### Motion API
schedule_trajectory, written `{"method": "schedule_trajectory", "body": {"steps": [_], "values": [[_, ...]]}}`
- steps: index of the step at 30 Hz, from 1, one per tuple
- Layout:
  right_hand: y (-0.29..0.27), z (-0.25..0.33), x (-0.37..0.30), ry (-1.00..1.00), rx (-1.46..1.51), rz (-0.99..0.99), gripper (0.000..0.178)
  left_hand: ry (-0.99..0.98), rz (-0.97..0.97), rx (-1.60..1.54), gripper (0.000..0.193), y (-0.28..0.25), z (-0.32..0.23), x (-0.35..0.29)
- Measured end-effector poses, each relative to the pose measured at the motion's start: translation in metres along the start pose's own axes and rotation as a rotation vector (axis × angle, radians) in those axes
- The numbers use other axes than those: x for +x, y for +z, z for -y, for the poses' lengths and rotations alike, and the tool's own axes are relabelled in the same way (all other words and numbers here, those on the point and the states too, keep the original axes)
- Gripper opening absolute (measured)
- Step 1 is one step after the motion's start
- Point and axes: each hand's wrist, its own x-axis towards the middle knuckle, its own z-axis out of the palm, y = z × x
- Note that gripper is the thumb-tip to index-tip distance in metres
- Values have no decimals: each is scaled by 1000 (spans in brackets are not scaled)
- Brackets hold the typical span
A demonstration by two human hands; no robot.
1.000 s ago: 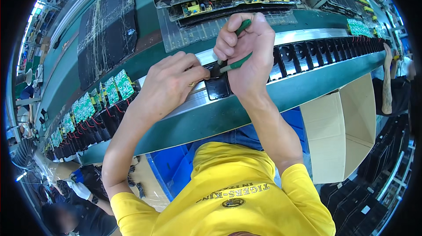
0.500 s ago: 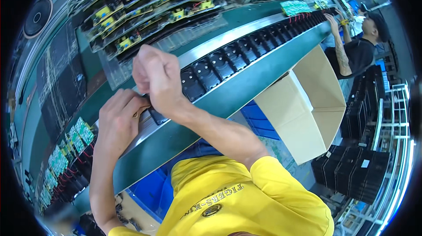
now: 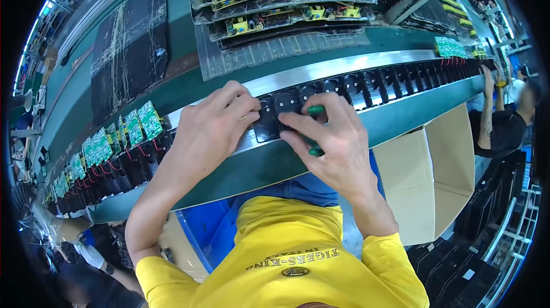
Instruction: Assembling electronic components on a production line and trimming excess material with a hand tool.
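A row of black plastic cases (image 3: 285, 101) lies along a bright metal rail on the green bench. My left hand (image 3: 215, 122) has its fingers curled against the left edge of the nearest black case (image 3: 266, 122). A small yellowish spot shows by those fingers, too small to name. My right hand (image 3: 338, 144) is closed around green-handled pliers (image 3: 315, 110), whose two handle ends stick out beside the palm. Its thumb and fingertips sit at the right side of the same case. The jaws of the pliers are hidden.
Green circuit boards (image 3: 102, 148) with red wires stand in cases to the left. Stacked trays (image 3: 298, 16) of yellow-and-black parts rise behind the rail. An open cardboard box (image 3: 404, 176) is at right. A co-worker (image 3: 504, 122) is at the far right end; another person (image 3: 97, 279) is lower left.
My right hand has come down from above the left hand to the case's right side, and the green handles now show. The view has swung, showing more of the left boards.
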Motion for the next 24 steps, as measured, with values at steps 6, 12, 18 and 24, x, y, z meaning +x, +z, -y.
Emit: {"method": "schedule_trajectory", "body": {"steps": [6, 12, 18, 24], "values": [[18, 2, -12, 3, -111, -1, 17, -14, -47, -3, 9, 9, 1, 7], [22, -2, -12, -4, -71, -29, 19, -42, -46, -32, 6, 14, 3, 12], [22, 0, -12, 4, -62, -31, 18, -37, -43, 24, 4, 15, 1, 16], [23, -1, -13, 9, -57, -28, 18, -6, -37, 74, 2, 15, 0, 18]]}}
